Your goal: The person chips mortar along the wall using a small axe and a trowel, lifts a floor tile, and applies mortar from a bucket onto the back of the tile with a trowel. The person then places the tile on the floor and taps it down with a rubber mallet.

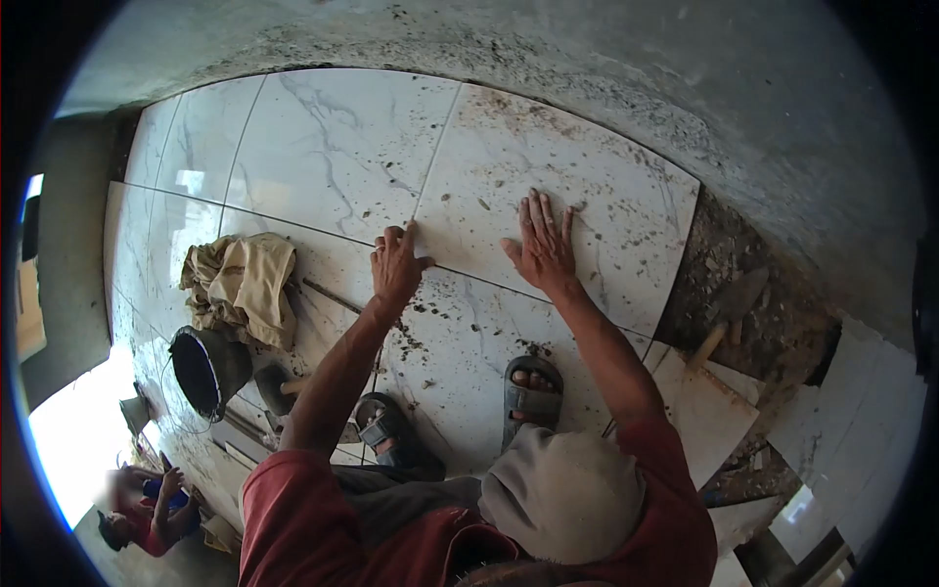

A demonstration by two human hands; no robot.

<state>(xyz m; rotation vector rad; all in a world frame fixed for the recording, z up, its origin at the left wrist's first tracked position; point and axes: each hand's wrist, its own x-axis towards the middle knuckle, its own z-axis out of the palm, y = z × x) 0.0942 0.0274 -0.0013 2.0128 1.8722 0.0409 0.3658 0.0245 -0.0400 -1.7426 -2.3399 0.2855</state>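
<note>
L hand (394,266): at near-left corner of the large marble-pattern tile (548,147); index extended to the joint, thumb out to the side, other fingers part-bent, nothing gripped. Pos. prob. allows feeling the edge vs. adj. tiles. R hand (544,249): wide, palm down, fingers slightly spread on same tile, nearer its near edge; no obj. held. Flat contact prob. spreads load evenly.

Tile loc.: floor, against the wall (626,88) along its far edge; rubble strip (729,245) beyond its R edge. Grit lies on its surface. Trowel (740,293) rests on the strip, apparently kept within R reach. To L: crumpled cloth (256,284), w/ black bucket (227,367) just beside, mallet (273,388) adj.; prob. grouped clear of both hands. Thin rod (331,296) lies betw. cloth and L forearm.
</note>
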